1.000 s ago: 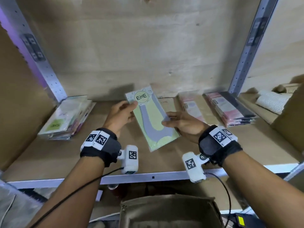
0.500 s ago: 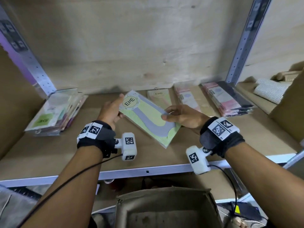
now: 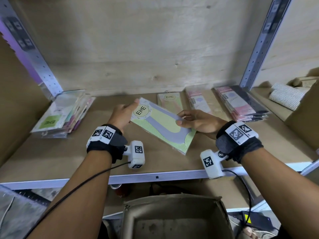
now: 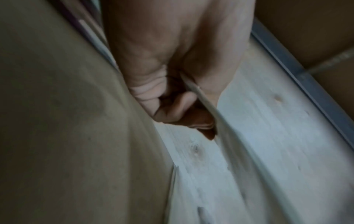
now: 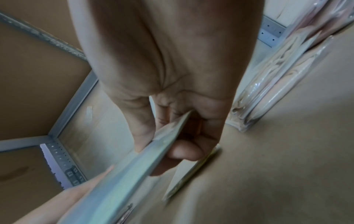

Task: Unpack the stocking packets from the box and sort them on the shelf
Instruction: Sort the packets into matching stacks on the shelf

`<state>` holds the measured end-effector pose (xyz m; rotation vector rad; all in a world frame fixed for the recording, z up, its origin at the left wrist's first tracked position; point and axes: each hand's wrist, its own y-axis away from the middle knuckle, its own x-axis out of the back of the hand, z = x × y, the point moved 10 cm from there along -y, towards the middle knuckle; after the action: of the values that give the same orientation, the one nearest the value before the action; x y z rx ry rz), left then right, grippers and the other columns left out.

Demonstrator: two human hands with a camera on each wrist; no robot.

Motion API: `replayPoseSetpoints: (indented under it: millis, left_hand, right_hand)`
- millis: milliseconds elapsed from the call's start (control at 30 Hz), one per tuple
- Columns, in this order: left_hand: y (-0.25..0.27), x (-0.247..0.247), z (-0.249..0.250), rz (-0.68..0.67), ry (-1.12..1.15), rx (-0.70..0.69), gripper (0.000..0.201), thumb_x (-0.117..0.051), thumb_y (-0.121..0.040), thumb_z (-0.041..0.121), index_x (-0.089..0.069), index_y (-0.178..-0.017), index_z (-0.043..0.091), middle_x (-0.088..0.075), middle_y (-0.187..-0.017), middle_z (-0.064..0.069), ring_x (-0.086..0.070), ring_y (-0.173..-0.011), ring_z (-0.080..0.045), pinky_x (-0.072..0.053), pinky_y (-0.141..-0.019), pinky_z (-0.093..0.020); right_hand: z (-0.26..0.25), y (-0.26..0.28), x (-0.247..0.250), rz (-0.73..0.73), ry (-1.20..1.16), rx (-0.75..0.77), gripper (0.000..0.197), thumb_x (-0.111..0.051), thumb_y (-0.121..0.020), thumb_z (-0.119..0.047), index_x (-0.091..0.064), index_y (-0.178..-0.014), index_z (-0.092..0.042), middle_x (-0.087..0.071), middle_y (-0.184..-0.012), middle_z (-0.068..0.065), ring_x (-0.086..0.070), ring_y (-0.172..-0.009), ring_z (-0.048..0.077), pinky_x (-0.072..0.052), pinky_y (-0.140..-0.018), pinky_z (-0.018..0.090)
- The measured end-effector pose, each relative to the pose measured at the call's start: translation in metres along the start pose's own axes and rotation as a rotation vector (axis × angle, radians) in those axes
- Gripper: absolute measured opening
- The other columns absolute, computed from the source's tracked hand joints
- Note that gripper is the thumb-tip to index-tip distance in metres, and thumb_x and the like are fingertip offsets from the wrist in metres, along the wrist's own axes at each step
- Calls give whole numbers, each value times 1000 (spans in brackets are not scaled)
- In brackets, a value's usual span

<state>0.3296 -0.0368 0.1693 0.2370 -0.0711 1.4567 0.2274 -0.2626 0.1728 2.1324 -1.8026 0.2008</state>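
A yellow-green stocking packet (image 3: 162, 125) marked ENE, with a grey sock shape, hangs tilted above the brown shelf (image 3: 51, 157). My left hand (image 3: 125, 112) grips its upper left end, thumb on top. My right hand (image 3: 195, 122) pinches its right edge; in the right wrist view the packet edge (image 5: 145, 157) runs between thumb and fingers. In the left wrist view the packet edge (image 4: 201, 97) sits in my left hand's grip. Another ENE packet (image 3: 170, 100) lies flat behind it. The open cardboard box (image 3: 174, 219) stands below the shelf.
A mixed pile of packets (image 3: 63, 114) lies at the shelf's left. Pink packets (image 3: 200, 102) and a pink-and-black stack (image 3: 241, 104) lie at the right by a metal upright (image 3: 255, 56). Striped rolls (image 3: 286, 95) sit further right. A cardboard wall (image 3: 15, 107) bounds the left.
Both hands have turned the packet from nearly upright to slanting left and moved it slightly left; the second ENE packet behind it has come into view.
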Motion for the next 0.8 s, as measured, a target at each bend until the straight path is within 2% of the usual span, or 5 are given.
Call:
replayPoseSetpoints:
  millis: [133,333,433,633,800]
  left_hand:
    - [4,-9,-9,-72,257,81,45,-62,-96,35,-66,-120,-3,-72,-114,-17,-69,-101,-27,-56,-92,-38]
    - [3,-8,-14,-95,256,108,43,-61,-92,52,-70,-102,11,-76,-96,-6,-68,-77,-16,-57,-62,-20]
    - [3,-16,-17,-162,283,113,51,-68,-85,54,-69,-108,9,-77,-92,-9,-73,-77,-17,-59,-64,-20]
    - [24,-70,-10,-471,13,55,35,-81,-79,28,-69,-107,11,-76,-93,-10,-74,-82,-22,-59,-69,-24]
    - [16,-70,-1,-327,4,-11,26,-78,-82,8,-65,-105,10,-69,-84,-13,-61,-57,-13,-57,-63,-23]
  right_hand:
    - [-6,3,-2,-14,-38,6,32,-59,-96,-13,-58,-124,2,-65,-116,23,-62,-102,26,-46,-98,39]
    - [1,-1,4,55,-181,-48,21,-51,-98,-2,-58,-117,3,-60,-114,21,-58,-104,30,-43,-104,48]
    - [6,-5,13,155,-323,-87,24,-46,-97,2,-58,-118,3,-59,-116,24,-56,-103,33,-42,-103,53]
    - [5,-11,16,287,-427,-77,17,-47,-97,3,-54,-113,2,-62,-109,23,-60,-91,34,-53,-74,40]
    - [9,-19,21,378,-303,-116,33,-56,-92,4,-54,-125,11,-61,-124,27,-61,-113,40,-52,-95,51]
